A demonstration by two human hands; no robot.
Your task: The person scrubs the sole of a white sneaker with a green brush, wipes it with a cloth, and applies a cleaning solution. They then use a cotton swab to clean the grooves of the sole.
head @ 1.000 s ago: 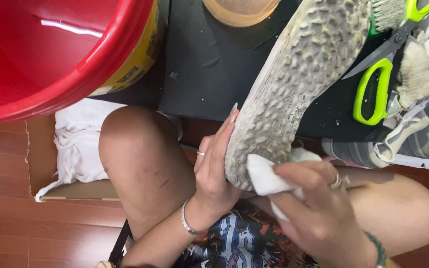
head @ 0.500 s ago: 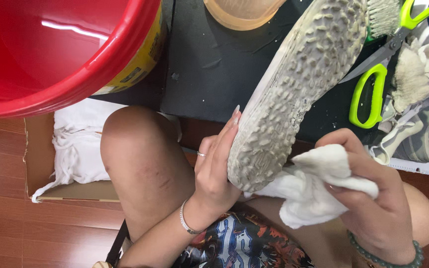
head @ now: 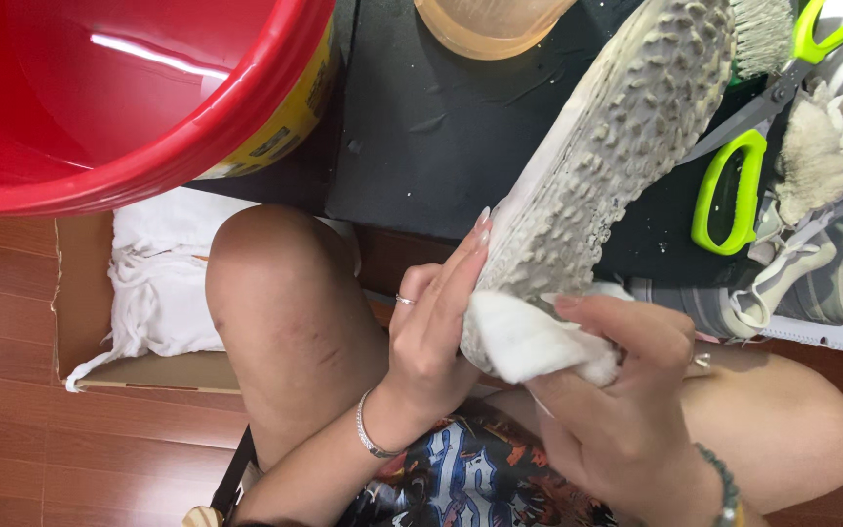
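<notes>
A shoe [head: 617,146] is held sole-up, its grey studded sole dirty and its heel end toward me. My left hand [head: 431,332] grips the heel from the left, fingers flat along the sole's edge. My right hand [head: 626,410] presses a wadded white cloth [head: 529,337] against the heel end of the sole. Both hands work above my bare knees.
A red bucket [head: 139,127] fills the upper left. White rags lie in a cardboard box [head: 75,312] on the wooden floor. On a black mat [head: 441,127] are green-handled scissors [head: 734,185], a brush [head: 763,29], an orange tub [head: 490,24] and another shoe [head: 812,283].
My right hand with the cloth swung out to the right of the shoe, then came back onto the heel end of the sole. The left hand kept its hold.
</notes>
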